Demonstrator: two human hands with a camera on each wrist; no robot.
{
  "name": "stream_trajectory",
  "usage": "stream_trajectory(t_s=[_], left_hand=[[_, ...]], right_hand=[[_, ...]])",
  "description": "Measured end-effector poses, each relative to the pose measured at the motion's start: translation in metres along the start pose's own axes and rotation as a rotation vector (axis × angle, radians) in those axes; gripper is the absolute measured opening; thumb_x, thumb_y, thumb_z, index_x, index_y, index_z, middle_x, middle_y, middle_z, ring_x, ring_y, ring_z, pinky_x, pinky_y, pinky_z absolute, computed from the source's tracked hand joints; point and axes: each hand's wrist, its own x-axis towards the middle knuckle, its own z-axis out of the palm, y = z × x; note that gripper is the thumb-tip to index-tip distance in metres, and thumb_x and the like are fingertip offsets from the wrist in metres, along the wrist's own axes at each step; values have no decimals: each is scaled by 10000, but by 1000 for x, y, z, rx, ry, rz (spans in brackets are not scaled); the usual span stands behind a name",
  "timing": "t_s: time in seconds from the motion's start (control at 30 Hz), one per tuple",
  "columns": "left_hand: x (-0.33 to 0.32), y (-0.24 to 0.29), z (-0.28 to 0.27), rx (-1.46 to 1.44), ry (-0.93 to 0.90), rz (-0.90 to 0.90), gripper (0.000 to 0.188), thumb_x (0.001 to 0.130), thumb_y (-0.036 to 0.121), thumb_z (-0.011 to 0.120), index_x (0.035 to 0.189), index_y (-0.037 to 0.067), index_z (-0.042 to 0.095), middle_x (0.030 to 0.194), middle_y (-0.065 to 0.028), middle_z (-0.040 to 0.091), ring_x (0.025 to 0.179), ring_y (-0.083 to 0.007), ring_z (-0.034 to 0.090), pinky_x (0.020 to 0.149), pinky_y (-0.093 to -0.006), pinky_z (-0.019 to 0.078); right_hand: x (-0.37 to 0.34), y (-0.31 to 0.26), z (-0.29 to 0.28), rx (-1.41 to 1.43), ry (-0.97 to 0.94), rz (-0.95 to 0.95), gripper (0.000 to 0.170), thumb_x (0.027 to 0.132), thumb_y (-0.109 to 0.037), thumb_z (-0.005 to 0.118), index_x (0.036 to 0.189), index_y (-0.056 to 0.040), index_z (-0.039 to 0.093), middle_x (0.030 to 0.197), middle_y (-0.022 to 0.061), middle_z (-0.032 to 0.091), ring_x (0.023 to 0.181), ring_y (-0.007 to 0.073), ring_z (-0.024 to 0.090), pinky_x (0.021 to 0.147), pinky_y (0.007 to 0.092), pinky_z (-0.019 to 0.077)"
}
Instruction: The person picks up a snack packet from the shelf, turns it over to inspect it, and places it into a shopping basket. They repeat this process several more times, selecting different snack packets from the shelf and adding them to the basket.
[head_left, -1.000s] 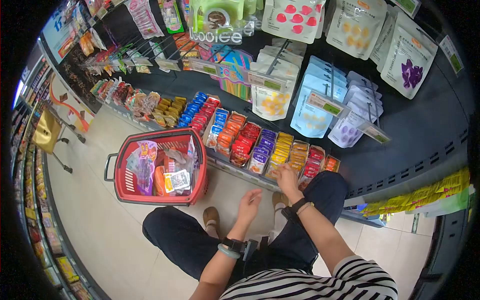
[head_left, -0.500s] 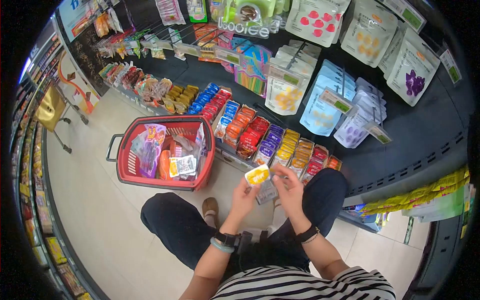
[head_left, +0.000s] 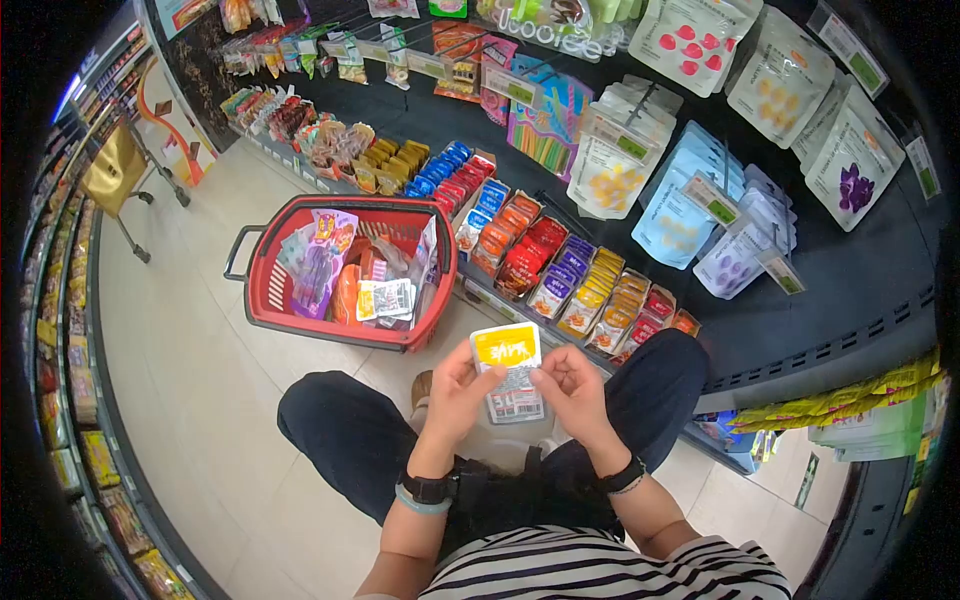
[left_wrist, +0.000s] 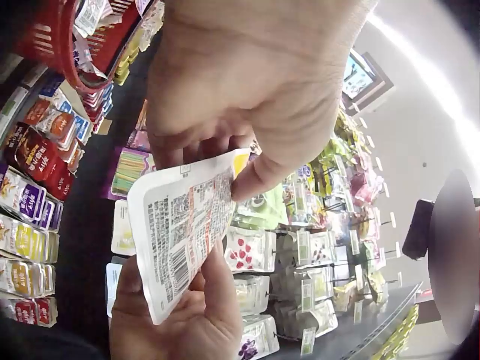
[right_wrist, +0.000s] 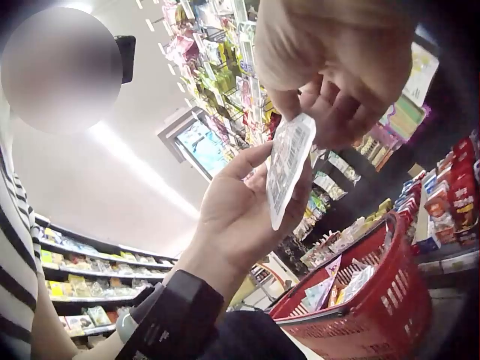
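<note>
Both hands hold one flat snack pack [head_left: 510, 380] in front of the lap, white-edged with a yellow end and a printed face with a barcode. My left hand [head_left: 452, 396] grips its left side, thumb lying on the printed face. On the opposite side, my right hand [head_left: 582, 398] pinches the edge between thumb and fingers. Small print fills the white face of the pack [left_wrist: 184, 232] in the left wrist view. From the right wrist, the pack [right_wrist: 291, 169] shows tilted, nearly edge-on, between the two hands.
A red shopping basket [head_left: 350, 270] with several packaged snacks stands on the floor at left. Boxes of small coloured packs [head_left: 560, 275] line the low shelf ahead. Pouches [head_left: 690, 195] hang on hooks above it. A wheeled cart [head_left: 118, 180] stands far left.
The right hand has come back from the shelf boxes to the lap. The left hand has taken hold of the yellow-ended pack, now turned with its printed face up between both hands.
</note>
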Motion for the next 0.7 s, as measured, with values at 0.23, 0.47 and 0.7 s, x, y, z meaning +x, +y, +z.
stream_trajectory(t_s=[0.23,0.47,0.7], left_hand=[[-4,5,-10,18,34,53,293,825,-12,556,1114,-29,513,1020,-57,586,927,-106,551,807,-246,433],[11,-19,-41,-56,376,79,310,844,-10,534,1148,-27,474,1066,-92,585,948,-127,565,806,-255,442],[42,-12,-105,-152,604,125,420,869,22,504,1257,-40,354,1197,-149,496,1053,-189,517,894,-298,406]], right_hand=[[6,7,16,19,7,-34,107,840,-33,579,869,-32,475,758,-27,505,697,25,499,616,170,414],[25,35,37,13,-15,179,226,853,-31,548,1040,-19,421,844,38,563,694,75,553,617,192,459],[74,95,66,69,-73,9,435,840,-76,565,1204,-20,334,1091,128,516,901,164,564,757,271,481]])
